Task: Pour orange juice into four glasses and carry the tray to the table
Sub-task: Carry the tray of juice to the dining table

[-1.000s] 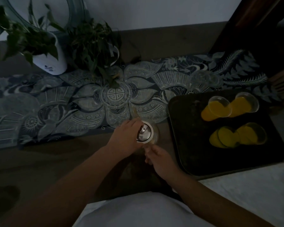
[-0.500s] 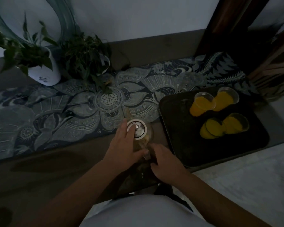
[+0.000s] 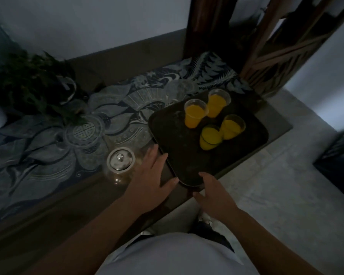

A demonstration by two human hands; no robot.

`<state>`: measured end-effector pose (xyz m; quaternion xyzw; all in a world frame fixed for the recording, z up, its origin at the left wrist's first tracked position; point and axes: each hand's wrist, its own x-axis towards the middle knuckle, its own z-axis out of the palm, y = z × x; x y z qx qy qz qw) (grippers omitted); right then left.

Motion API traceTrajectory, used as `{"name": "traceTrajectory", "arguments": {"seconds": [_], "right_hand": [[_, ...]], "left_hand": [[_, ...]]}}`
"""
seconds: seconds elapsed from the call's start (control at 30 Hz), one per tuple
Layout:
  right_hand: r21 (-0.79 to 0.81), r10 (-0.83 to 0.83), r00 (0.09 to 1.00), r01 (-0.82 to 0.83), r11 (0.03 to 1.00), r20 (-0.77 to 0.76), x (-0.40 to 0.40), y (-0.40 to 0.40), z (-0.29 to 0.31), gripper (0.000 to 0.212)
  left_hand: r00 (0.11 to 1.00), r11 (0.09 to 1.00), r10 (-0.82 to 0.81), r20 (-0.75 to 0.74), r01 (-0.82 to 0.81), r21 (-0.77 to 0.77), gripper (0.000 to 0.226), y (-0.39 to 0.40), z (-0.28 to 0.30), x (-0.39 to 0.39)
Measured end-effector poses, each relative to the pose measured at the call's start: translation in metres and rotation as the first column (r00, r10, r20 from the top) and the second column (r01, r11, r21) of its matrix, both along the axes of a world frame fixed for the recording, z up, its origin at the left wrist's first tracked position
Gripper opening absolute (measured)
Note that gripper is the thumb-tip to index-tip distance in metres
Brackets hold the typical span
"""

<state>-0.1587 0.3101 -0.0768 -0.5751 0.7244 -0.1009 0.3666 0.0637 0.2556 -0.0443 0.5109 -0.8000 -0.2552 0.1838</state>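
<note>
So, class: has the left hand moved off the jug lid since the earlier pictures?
Yes. The left hand has gone right from the jug lid to the tray edge.

- Left hand (image 3: 154,171): palm down, fingers (image 3: 161,159) spread and extended, nothing gripped. The thumb points toward the right hand.
- Right hand (image 3: 213,192): palm down, fingers loosely parted and slightly curled, nothing held. Its thumb lies just beside the left hand's thumb tip.
- Both forearms are bare and reach forward, converging so the hands sit close together but apart.
</note>
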Motion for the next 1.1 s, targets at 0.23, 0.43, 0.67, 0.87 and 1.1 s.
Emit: {"name": "traceTrajectory", "arguments": {"seconds": [0.23, 0.43, 0.67, 0.87, 1.1], "right_hand": [[-0.015, -0.040, 0.998, 0.040, 0.999, -0.046, -0.087, -0.009, -0.001, 0.071], [-0.009, 0.005, 0.999, -0.005, 1.000, -0.049, -0.169, -0.032, -0.003, 0.072], [0.052, 0.110, 0.992, -0.107, 0.993, -0.063, -0.256, -0.083, -0.006, 0.070], [-0.047, 0.142, 0.981, -0.150, 0.988, -0.130, -0.289, -0.133, -0.010, 0.054], [-0.078, 0.119, 0.970, -0.138, 0.987, -0.212, -0.289, -0.188, -0.024, 0.050]], "left_hand": [[0.980, 0.987, 0.004, 0.197, -0.036, 0.160, 0.092, -0.016, -0.014, -0.052], [0.945, 0.941, 0.079, 0.318, -0.176, 0.289, 0.082, -0.018, -0.025, -0.098], [0.873, 0.830, 0.355, 0.334, -0.459, 0.316, 0.080, -0.017, -0.038, -0.144], [0.773, 0.718, 0.541, 0.332, -0.630, 0.296, 0.079, -0.024, -0.048, -0.149], [0.684, 0.595, 0.653, 0.326, -0.729, 0.339, 0.073, -0.054, -0.065, -0.128]]}}
